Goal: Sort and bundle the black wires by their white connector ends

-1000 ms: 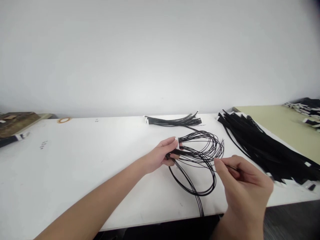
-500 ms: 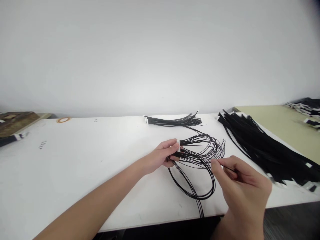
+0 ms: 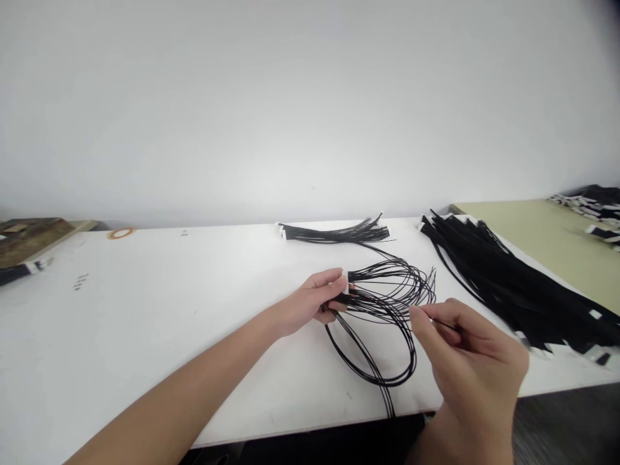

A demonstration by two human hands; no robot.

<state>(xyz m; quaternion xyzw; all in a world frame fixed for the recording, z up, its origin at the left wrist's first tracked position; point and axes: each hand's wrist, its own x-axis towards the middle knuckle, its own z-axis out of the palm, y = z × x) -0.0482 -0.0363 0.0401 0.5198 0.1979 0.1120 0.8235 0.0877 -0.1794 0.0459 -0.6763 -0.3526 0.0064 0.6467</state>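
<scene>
Centrally, a looped wire harness of thin black wires is being held just above the white bench, near its front edge. Its white connector is being gripped by the left hand, whose fingers are being closed around the gathered wires just behind the connector. From that grip the wires are being fanned out to the right in several wide loops. The lowest loops are resting on the bench, with a few strands trailing off over its front edge.

1 thin black wire is being pinched by the right hand. Its thumb and forefinger are being pressed together on the wire at the right side of the loops, and the other fingers are being held curled. The 2 hands are being held near each other, with the loops between them.

Behind the harness, a small bundle of straight black wires with a white end is lying at the far side of the bench. To the right, a large pile of black harnesses is lying slantwise across the bench's corner, with white connectors showing at its ends. An orange tape ring is lying far to the left by the wall, well apart from both hands. A pale green table is standing beside the bench on the right, and more black bundles are lying on it.
</scene>
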